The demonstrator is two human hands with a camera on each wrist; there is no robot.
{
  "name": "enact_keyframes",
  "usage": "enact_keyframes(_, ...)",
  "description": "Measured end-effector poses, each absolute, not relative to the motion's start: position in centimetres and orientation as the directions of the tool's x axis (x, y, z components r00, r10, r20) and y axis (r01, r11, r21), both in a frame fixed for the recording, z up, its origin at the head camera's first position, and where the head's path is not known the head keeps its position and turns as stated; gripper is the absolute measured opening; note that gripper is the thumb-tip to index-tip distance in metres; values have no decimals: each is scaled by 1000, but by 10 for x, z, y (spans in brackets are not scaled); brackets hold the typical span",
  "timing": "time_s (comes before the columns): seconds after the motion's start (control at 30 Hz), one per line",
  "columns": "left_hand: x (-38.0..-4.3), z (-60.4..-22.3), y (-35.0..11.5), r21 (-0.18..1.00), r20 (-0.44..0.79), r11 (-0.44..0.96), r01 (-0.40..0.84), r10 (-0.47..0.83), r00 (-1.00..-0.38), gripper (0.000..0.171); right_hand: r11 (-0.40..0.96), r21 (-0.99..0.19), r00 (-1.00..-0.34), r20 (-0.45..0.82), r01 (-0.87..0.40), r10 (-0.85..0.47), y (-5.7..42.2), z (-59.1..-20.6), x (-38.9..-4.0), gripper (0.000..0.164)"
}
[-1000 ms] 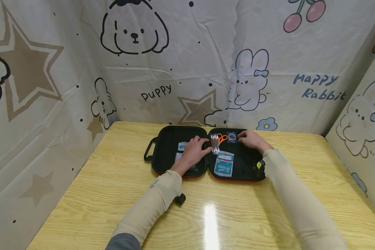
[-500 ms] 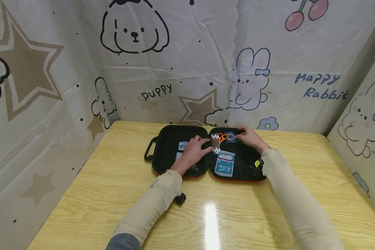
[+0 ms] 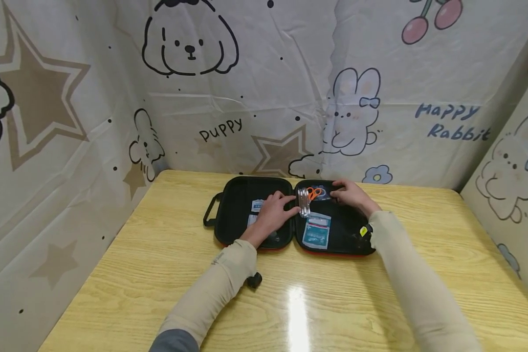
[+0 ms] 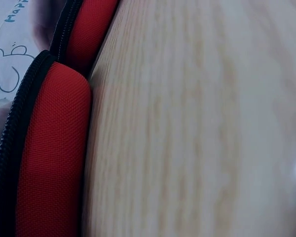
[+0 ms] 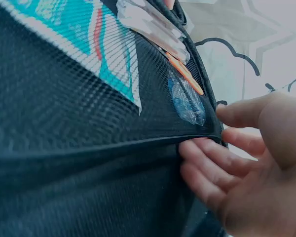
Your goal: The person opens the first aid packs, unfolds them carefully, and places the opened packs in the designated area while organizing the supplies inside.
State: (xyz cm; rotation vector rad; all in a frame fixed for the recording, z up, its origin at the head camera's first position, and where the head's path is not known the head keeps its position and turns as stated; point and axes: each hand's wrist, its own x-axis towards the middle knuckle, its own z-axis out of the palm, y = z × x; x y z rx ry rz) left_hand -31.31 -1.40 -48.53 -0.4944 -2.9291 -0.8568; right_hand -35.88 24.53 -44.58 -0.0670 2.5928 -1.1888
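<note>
A zippered case [image 3: 229,210] with a black inside and red shell [image 4: 54,148] lies spread on the table. My left hand [image 3: 270,215] rests across its left half, thumb and index finger spread at the hinge beside a clear pack of cotton swabs [image 3: 304,203]. At the far edge of the right half is my right hand [image 3: 354,196]. Its fingers curl at the hem of a mesh pocket [image 5: 89,148], thumb against the case rim. Behind the mesh are orange-handled scissors [image 3: 315,193], a small clear packet [image 5: 186,101] and a teal-and-white packet [image 3: 318,231].
Pale packets [image 3: 256,205] sit in the left half, partly covered by my left hand. A carry handle [image 3: 210,210] sticks out on the left. The wooden table [image 3: 193,274] backs onto a printed cloth [image 3: 264,98].
The small clear packet has slid left, partly behind the scissors' handles, and its white ring no longer shows. My right hand has shifted slightly; the left hand stays put.
</note>
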Motion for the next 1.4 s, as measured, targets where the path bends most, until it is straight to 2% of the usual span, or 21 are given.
enact_keyframes(0.27, -315, -487, -14, 512, 144, 797, 320, 288, -947, 54, 790, -612, -981, -126, -41, -148, 248, -441, -353, 43)
enact_keyframes(0.5, -313, -486, -13, 515, 142, 796, 319, 287, -947, 54, 789, -610, -987, -67, -74, -145, 242, -440, -356, 39)
enact_keyframes(0.73, -313, -487, -14, 499, 142, 804, 324, 293, -946, 52, 764, -616, -969, -2, -194, -248, 232, -439, -357, 38)
enact_keyframes(1.4, -311, -487, -11, 513, 125, 786, 345, 329, -936, 54, 810, -536, -947, -57, -239, -317, 226, -450, -367, 43)
